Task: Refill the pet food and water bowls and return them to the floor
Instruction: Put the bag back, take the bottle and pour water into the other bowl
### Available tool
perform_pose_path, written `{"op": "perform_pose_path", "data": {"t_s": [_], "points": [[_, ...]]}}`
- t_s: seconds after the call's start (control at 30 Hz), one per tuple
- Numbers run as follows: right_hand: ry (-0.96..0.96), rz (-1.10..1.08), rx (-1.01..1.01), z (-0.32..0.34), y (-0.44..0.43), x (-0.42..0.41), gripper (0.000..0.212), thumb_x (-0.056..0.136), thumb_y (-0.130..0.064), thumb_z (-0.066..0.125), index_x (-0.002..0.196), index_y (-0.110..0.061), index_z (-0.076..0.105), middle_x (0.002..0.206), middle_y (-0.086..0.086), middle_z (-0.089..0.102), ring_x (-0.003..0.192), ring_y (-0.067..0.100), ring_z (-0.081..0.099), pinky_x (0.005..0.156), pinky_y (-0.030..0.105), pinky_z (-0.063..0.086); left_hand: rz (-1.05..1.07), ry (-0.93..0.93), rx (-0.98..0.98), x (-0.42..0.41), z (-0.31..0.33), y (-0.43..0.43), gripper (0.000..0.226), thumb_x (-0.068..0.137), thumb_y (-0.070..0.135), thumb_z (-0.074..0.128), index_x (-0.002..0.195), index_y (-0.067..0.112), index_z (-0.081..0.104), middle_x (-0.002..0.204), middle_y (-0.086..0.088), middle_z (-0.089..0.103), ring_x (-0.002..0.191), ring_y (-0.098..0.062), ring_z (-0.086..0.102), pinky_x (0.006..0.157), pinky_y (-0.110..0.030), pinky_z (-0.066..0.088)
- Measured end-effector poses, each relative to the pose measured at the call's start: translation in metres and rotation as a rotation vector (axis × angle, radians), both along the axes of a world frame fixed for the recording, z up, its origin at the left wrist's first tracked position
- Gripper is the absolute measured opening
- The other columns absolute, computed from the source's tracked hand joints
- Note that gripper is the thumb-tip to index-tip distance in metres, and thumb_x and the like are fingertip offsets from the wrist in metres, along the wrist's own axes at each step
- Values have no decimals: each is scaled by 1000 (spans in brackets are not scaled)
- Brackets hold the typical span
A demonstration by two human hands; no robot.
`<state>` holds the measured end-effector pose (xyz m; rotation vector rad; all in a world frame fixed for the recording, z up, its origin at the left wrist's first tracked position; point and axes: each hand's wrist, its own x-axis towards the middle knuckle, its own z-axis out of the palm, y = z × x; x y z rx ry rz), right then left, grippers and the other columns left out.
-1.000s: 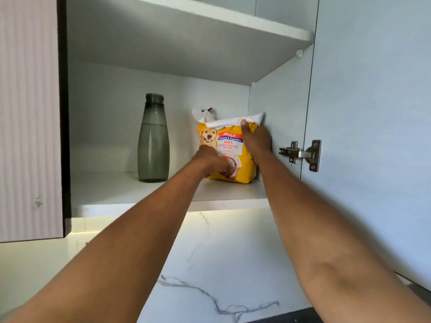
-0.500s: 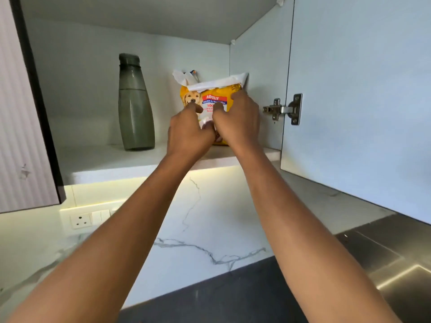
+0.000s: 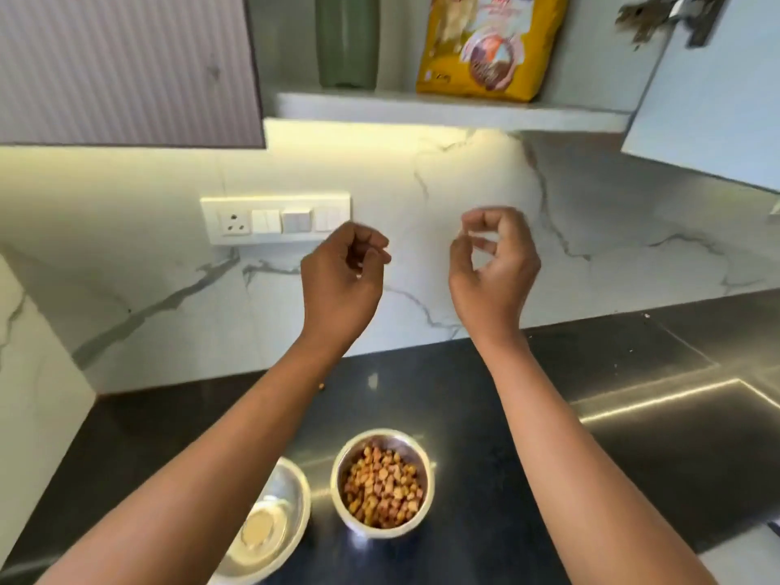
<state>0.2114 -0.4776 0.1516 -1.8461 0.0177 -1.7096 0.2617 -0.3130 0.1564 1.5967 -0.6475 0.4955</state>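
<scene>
Your left hand [image 3: 342, 280] and right hand [image 3: 494, 272] hang in the air in front of the marble wall [image 3: 169, 289], fingers loosely curled and holding nothing. Near you on the dark counter [image 3: 464, 386], the steel food bowl [image 3: 380, 532] stands full of brown kibble [image 3: 382, 485]. Just to its left, a second steel bowl [image 3: 287, 491] is partly hidden under your left forearm. Far up on the cabinet shelf [image 3: 443, 109], the yellow pet food bag [image 3: 489, 48] stands upright with a dark green bottle [image 3: 347, 40] to its left. The bag's print is too blurred to read. A steel sink [image 3: 675, 437] lies to your right.
</scene>
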Motion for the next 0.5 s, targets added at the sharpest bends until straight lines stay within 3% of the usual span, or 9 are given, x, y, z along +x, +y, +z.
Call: {"op": "perform_pose_path", "data": {"t_s": [0.1,0.2,0.3,0.4,0.5], "points": [[327,53,42,-65,10,5,9,91,-7,68,100,-7,68,99,6,69,90,19,68,73,34,64,36,282,159,22,-59,36,14,86,9,63,91,18,74,85,2,78,82,-12,75,81,-36,62],[807,140,80,-121,18,17,6,94,-18,72,100,-18,69,96,-5,70,88,8,68,84,37,62,97,553,239,30,-114,72,17,88,7,65,90,22,72,87,-4,78,86,-23,76,73,-33,63],[1192,258,25,-169,24,41,10,93,-25,72,103,-22,73,93,-9,73,88,9,70,88,40,63,148,701,369,30,-160,95,17,92,5,62,93,17,73,82,-4,78,81,-21,75,84,-40,62],[1394,322,-81,-206,32,74,14,93,-23,70,106,-20,75,98,-6,76,96,16,74,92,42,62,145,799,502,25,-194,101,16,93,9,61,88,18,73,77,0,78,69,-16,72,87,-40,62],[1511,378,-214,-232,38,116,18,96,-16,65,112,-18,74,110,2,77,105,24,73,94,42,60,156,841,666,19,-222,95,19,91,16,63,77,27,70,73,8,76,74,-11,71,85,-38,61]]}}
